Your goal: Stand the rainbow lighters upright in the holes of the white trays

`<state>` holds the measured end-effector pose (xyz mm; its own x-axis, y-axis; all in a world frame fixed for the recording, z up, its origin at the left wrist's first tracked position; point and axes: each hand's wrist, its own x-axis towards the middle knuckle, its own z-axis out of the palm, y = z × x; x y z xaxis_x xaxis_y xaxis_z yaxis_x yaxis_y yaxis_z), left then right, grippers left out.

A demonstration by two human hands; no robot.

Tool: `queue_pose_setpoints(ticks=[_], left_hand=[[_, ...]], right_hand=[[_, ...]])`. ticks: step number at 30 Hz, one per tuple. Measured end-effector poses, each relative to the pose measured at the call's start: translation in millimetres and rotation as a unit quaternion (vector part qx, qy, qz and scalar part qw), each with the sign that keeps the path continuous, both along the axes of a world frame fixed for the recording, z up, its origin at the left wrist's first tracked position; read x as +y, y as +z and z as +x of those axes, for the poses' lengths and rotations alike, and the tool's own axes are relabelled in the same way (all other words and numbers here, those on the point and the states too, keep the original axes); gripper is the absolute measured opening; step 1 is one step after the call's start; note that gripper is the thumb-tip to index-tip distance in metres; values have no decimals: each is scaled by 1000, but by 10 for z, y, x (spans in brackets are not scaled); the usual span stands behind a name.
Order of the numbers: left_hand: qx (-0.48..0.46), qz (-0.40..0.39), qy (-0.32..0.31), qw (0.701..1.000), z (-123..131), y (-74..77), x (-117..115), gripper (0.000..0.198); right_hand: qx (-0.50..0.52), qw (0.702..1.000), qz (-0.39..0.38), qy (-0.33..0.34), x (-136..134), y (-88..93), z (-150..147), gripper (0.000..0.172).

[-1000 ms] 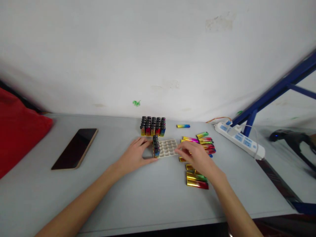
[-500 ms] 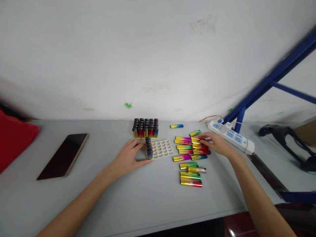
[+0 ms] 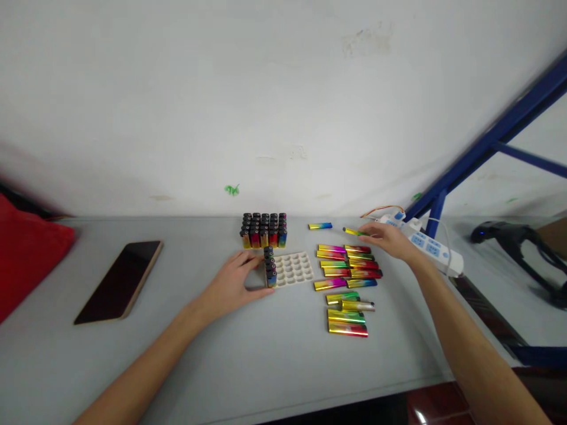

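Left hand: I have the left hand point(image 3: 229, 279) around the left end of the tray, thumb at the near corner and fingers at the far side; its grip is on the tray.
Right hand: I have the right hand point(image 3: 372, 234) pinching a gold-and-green lighter point(image 3: 351, 231) by one end, the gold end pointing left; from my end I cannot tell whether it is off the table.
Tray: the pale tray point(image 3: 295, 268) lies flat on the grey table point(image 3: 221, 366), round cups showing.
Column in tray: I see black-topped lighters point(image 3: 270, 276) standing upright along its left edge, beside the left fingers.
Standing block: more upright lighters point(image 3: 264, 233) are packed in rows behind the tray, near the wall point(image 3: 177, 118).
Loose lighters: shiny loose lighters point(image 3: 346, 329) lie on their sides right of the tray, some touching.
Lone lighter: one gold-and-blue lighter point(image 3: 319, 226) lies between the block and the right hand.
Far left: a phone point(image 3: 119, 282) and red cloth point(image 3: 31, 254).
Far right: a white power strip point(image 3: 427, 245) near a blue frame point(image 3: 469, 158).
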<state>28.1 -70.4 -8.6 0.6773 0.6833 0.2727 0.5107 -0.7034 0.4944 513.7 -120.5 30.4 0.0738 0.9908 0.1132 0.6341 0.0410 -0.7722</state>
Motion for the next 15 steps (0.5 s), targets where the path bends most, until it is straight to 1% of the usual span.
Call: queue_pose_setpoints(ticks=[2, 4, 5, 8, 10, 12, 13, 15], left_hand=[[-6, -8, -13, 1000, -12, 37, 4, 48], [-13, -15, -28, 999, -29, 84, 7, 43], [-14, -20, -36, 999, -38, 111, 7, 41], [-11, -34, -54, 998, -61, 188, -9, 37], [-1, -39, -59, 997, -69, 226, -32, 35], [5, -34, -57, 998, -66, 239, -59, 36], [5, -29, -55, 998, -62, 234, -72, 37], [4, -15, -47, 999, -50, 203, -89, 39]], right_hand=[[95, 994, 33, -34, -68, 21, -133, 56], [178, 980, 69, -54, -112, 64, -332, 53], [215, 971, 85, -62, -124, 94, -453, 51], [300, 946, 98, -75, -133, 212, -867, 49], [337, 935, 88, -63, -138, 311, -1165, 49], [363, 929, 64, -31, -153, 412, -1461, 51], [373, 927, 40, -8, -164, 456, -1604, 53], [409, 912, -9, 38, -186, 516, -1871, 53]])
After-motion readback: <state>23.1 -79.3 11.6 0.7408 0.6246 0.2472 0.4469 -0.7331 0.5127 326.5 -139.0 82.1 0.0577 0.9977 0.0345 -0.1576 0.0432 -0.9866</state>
